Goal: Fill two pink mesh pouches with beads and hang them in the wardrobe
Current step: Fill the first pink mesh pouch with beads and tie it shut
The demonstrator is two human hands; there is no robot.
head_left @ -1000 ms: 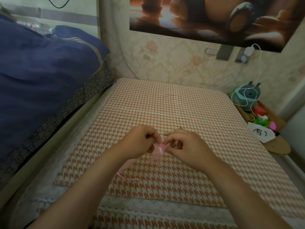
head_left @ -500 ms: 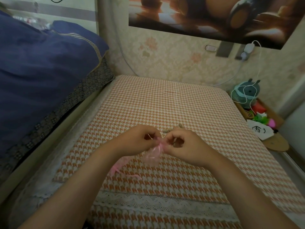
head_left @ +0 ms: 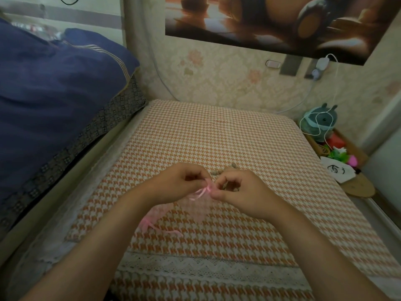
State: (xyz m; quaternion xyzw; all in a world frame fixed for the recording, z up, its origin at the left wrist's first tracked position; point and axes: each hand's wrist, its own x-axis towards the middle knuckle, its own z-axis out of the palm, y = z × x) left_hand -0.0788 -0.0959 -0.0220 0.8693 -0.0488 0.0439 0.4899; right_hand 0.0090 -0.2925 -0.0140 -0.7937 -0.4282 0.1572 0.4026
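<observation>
Head view: compared with a second earlier, the pouch (head_left: 198, 206) hung lower and more opened out beneath the hands, with its ribbon (head_left: 200, 191) now showing. The left hand (head_left: 182, 183) and right hand (head_left: 239, 194) each pinched its top edge between thumb and fingers above the cloth (head_left: 217, 135). Two pouches were counted, the second pouch (head_left: 155, 216) lying on the cloth under the left wrist, and about four beads (head_left: 225, 169) showed just beyond the hands; the rest were hidden.
</observation>
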